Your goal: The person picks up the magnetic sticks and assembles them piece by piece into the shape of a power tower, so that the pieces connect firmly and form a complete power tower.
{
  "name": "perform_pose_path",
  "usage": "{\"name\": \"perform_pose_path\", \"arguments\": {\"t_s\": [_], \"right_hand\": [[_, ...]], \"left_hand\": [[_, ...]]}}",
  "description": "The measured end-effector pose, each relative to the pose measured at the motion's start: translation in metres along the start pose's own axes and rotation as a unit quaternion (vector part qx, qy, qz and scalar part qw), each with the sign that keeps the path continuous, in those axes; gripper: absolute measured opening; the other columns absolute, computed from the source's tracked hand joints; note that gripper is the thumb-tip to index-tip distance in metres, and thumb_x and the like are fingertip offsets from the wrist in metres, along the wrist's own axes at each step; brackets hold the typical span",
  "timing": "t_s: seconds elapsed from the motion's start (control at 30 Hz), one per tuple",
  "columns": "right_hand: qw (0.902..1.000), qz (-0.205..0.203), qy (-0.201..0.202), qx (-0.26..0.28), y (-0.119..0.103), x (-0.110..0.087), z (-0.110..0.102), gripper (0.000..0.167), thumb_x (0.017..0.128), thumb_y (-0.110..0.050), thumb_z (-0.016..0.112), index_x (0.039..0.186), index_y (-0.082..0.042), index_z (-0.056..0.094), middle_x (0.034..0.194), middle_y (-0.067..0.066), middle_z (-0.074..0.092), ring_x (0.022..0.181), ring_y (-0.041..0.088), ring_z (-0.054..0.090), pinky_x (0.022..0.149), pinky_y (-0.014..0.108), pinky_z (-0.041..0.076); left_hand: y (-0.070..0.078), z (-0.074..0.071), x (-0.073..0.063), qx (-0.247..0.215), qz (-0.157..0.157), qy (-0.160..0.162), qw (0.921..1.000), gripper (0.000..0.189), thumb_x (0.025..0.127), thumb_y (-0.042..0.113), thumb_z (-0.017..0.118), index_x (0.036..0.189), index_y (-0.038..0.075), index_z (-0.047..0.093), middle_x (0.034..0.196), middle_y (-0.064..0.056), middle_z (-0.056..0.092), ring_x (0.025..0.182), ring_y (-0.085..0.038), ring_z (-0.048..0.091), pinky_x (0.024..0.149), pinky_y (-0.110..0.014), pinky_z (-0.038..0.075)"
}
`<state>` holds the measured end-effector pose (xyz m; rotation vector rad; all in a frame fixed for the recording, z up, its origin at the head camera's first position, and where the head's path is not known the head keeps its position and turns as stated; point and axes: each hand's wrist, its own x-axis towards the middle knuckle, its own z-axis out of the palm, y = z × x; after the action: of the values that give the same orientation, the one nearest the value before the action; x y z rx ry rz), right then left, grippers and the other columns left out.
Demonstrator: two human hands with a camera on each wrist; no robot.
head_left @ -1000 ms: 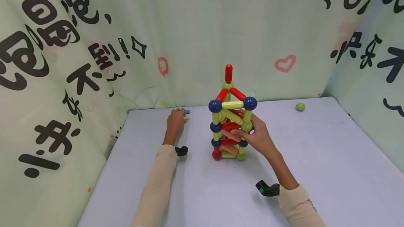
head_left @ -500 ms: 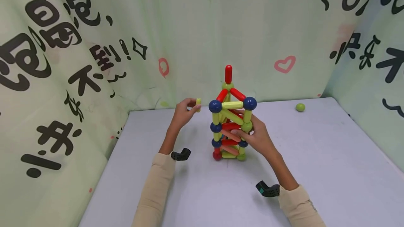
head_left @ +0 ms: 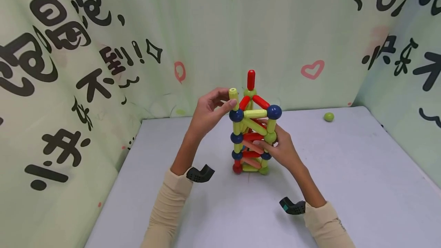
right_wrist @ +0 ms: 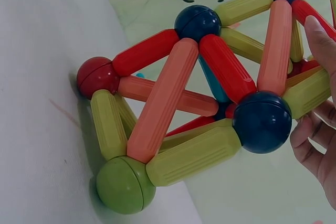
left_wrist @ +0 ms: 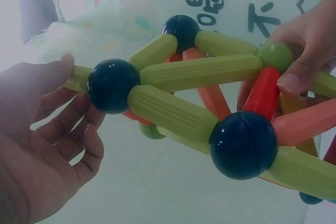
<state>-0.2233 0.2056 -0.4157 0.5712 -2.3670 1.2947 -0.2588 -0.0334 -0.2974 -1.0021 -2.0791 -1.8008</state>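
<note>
A tower of magnetic rods and balls [head_left: 255, 114] stands upright on the table. My left hand [head_left: 208, 112] pinches a yellow-green magnetic rod [head_left: 233, 97] between thumb and fingers, upright above the tower's front-left top ball [head_left: 236, 115]. In the left wrist view, that rod [left_wrist: 79, 78] meets the dark blue ball [left_wrist: 114, 86]. My right hand [head_left: 284, 150] grips the tower's right side around its middle, near a green ball [head_left: 270, 137]; some of its fingers are hidden behind the rods. The tower's base, with a red ball [right_wrist: 98, 77] and a green ball [right_wrist: 126, 184], rests on the table.
A loose green ball [head_left: 329, 116] lies near the table's back right. A red rod [head_left: 251, 80] sticks up from the tower's peak. Printed curtains [head_left: 282, 41] hang behind and beside the white table [head_left: 344, 171]. Each wrist wears a black camera mount [head_left: 200, 173].
My left hand has lifted the yellow-green rod from the table's back left and carried it right, onto the tower's front-left top ball. My right hand keeps its grip on the tower.
</note>
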Motion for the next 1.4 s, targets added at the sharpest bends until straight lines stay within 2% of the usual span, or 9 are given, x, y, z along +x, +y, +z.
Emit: {"name": "perform_pose_path", "arguments": {"t_s": [0.27,0.43,0.53,0.63,0.73,0.83,1.0,1.2,1.4], "right_hand": [[1.0,0.004,0.002,0.005,-0.001,-0.001,0.0,0.065,0.084,-0.013,0.077,0.141,-0.014,0.046,0.109,0.007,0.065,0.082,0.012,0.056,0.063,0.023,0.051],[1.0,-0.003,0.003,-0.002,0.0,-0.001,-0.001,0.064,0.084,-0.013,0.077,0.14,-0.012,0.046,0.11,0.007,0.064,0.082,0.011,0.055,0.063,0.022,0.052],[0.9999,-0.007,0.011,-0.01,0.001,0.0,0.0,0.064,0.083,-0.014,0.078,0.139,-0.012,0.047,0.111,0.006,0.061,0.081,0.011,0.053,0.061,0.022,0.051],[0.9995,-0.013,0.023,-0.016,0.001,0.002,0.0,0.064,0.082,-0.014,0.079,0.138,-0.013,0.048,0.114,0.008,0.055,0.082,0.011,0.049,0.058,0.024,0.05],[0.9989,-0.024,0.03,-0.026,0.001,0.002,0.0,0.064,0.08,-0.013,0.08,0.136,-0.011,0.049,0.115,0.008,0.055,0.08,0.011,0.049,0.056,0.025,0.05],[0.9981,-0.036,0.032,-0.04,0.002,0.0,0.0,0.062,0.08,-0.014,0.079,0.134,-0.01,0.05,0.108,0.007,0.061,0.076,0.01,0.05,0.054,0.025,0.049],[0.9971,-0.05,0.044,-0.037,0.004,-0.004,0.001,0.063,0.079,-0.013,0.078,0.135,-0.008,0.05,0.1,0.006,0.068,0.073,0.007,0.054,0.052,0.025,0.049],[0.9914,-0.093,0.088,-0.028,-0.007,-0.011,0.009,0.061,0.075,-0.011,0.081,0.128,-0.001,0.053,0.089,0.009,0.067,0.058,0.011,0.052,0.045,0.027,0.047],[0.9864,-0.081,0.135,-0.047,-0.025,-0.027,0.024,0.057,0.072,-0.012,0.085,0.118,0.002,0.054,0.09,0.007,0.067,0.061,0.008,0.053,0.047,0.025,0.049]], "left_hand": [[0.002,0.003,0.001,0.057,0.048,-0.014,0.9971,0.029,0.092,0.004,0.064,0.12,-0.003,0.062,0.103,-0.017,0.066,0.095,-0.022,0.062,0.077,-0.026,0.052],[-0.003,0.0,0.002,0.056,0.044,-0.014,0.9974,0.03,0.096,0.01,0.061,0.123,-0.004,0.061,0.104,-0.018,0.066,0.095,-0.023,0.063,0.077,-0.024,0.051],[-0.021,-0.005,0.006,0.055,0.024,0.01,0.9981,0.03,0.101,0.019,0.053,0.119,-0.003,0.062,0.099,-0.02,0.066,0.091,-0.026,0.064,0.076,-0.027,0.051],[-0.059,-0.016,0.01,0.098,-0.029,0.055,0.9933,0.031,0.102,0.025,0.052,0.112,-0.001,0.066,0.092,-0.017,0.068,0.086,-0.026,0.065,0.073,-0.028,0.051],[-0.11,-0.029,0.005,0.183,-0.117,0.093,0.9717,0.024,0.1,0.021,0.057,0.106,0.001,0.068,0.094,-0.016,0.068,0.089,-0.026,0.064,0.079,-0.033,0.053],[-0.157,-0.036,-0.008,0.265,-0.204,0.094,0.9378,0.021,0.098,0.014,0.058,0.111,0.0,0.068,0.108,-0.017,0.066,0.103,-0.03,0.061,0.088,-0.04,0.051],[-0.201,-0.037,-0.024,0.377,-0.276,0.017,0.8839,0.038,0.098,0.01,0.056,0.136,0.003,0.055,0.146,-0.016,0.046,0.135,-0.037,0.043,0.104,-0.052,0.044],[-0.218,-0.035,-0.043,0.492,-0.243,-0.071,0.8329,0.047,0.1,0.012,0.052,0.145,0.003,0.043,0.153,-0.015,0.041,0.138,-0.046,0.038,0.098,-0.06,0.046],[-0.227,-0.029,-0.052,0.578,-0.169,-0.009,0.7984,0.031,0.094,0.014,0.065,0.122,0.002,0.063,0.117,-0.017,0.065,0.104,-0.036,0.062,0.077,-0.049,0.056]]}}
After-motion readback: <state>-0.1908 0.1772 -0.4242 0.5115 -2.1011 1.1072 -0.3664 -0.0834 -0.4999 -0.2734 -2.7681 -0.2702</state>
